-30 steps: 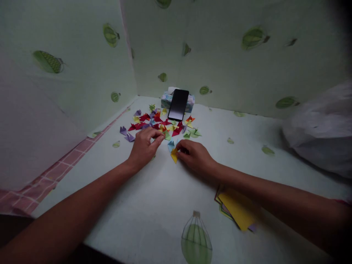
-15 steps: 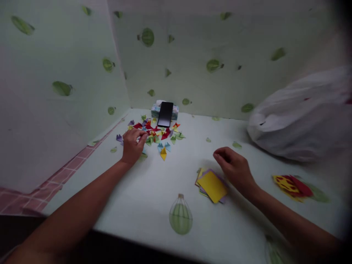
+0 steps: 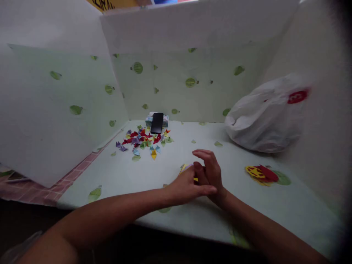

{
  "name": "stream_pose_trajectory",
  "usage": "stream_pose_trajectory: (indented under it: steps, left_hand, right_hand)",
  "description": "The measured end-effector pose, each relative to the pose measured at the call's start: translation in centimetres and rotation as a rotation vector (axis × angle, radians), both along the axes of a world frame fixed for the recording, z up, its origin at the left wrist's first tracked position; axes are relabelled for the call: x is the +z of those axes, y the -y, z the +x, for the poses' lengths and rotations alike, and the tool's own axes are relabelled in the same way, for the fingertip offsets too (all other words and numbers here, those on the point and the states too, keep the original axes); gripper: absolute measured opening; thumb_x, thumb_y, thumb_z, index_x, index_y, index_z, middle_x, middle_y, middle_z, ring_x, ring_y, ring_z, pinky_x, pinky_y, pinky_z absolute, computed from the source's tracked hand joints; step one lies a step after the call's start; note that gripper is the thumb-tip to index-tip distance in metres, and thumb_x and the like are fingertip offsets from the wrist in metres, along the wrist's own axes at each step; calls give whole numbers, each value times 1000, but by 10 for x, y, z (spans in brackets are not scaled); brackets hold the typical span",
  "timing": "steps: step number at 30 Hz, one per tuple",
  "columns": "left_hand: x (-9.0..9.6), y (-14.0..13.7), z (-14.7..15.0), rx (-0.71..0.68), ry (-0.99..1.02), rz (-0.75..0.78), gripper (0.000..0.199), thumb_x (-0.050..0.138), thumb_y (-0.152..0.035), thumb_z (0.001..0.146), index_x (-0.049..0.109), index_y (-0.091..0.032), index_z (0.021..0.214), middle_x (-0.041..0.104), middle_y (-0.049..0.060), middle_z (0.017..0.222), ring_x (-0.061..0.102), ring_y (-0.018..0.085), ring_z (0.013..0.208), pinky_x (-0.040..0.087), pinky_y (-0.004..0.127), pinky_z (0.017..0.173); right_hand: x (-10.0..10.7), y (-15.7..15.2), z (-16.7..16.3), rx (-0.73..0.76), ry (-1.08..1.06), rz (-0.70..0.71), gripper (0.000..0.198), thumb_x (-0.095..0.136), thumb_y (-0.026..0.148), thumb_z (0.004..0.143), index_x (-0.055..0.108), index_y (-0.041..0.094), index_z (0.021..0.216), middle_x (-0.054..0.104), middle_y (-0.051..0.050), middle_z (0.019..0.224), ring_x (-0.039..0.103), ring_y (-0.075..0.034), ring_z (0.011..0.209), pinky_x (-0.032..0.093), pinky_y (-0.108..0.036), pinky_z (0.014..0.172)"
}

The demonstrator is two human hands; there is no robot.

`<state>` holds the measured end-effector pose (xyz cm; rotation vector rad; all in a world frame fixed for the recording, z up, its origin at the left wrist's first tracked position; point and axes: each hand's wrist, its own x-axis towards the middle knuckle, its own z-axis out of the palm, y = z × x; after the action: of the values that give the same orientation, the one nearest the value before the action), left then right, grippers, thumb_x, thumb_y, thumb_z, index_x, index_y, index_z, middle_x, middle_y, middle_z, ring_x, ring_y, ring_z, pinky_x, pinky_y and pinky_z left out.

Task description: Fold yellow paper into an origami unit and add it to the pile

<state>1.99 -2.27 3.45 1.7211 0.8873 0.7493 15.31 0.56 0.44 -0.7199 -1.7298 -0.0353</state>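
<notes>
My left hand point(image 3: 184, 186) and my right hand point(image 3: 211, 173) meet above a stack of coloured paper squares point(image 3: 182, 169), which they mostly cover. The left thumb stretches towards the right wrist, and its other fingers are partly hidden. The right fingers are bent and apart, the upper one reaching left; nothing shows between them. Beyond the hands, small folded paper pieces point(image 3: 142, 142) in red, purple, green, blue and yellow lie in a scattered group. A yellow folded piece point(image 3: 154, 154) sits at its near edge.
A dark phone point(image 3: 157, 123) leans on a tissue box point(image 3: 149, 121) at the back. To the right are red and yellow paper cut-outs point(image 3: 264, 174) and a full white plastic bag point(image 3: 264, 121). White walls printed with green balloons point(image 3: 191, 82) stand around the table.
My left hand has left the folded pieces and come back right to the stack. My right hand has shifted left beside it, its fingers spreading from a pinch. The view has tilted up.
</notes>
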Motion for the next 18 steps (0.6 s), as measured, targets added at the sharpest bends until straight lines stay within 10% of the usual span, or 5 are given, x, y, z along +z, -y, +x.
stream_pose_trajectory:
  steps: [18]
  left_hand:
    - [0,-9,16,111,-195,110,32,80,-37,71,56,-15,67,59,1,65,55,15,62,43,28,57]
  right_hand:
    - [1,-12,11,-17,155,69,38,29,36,101,60,19,88,63,-10,77,57,-25,81,49,-39,78]
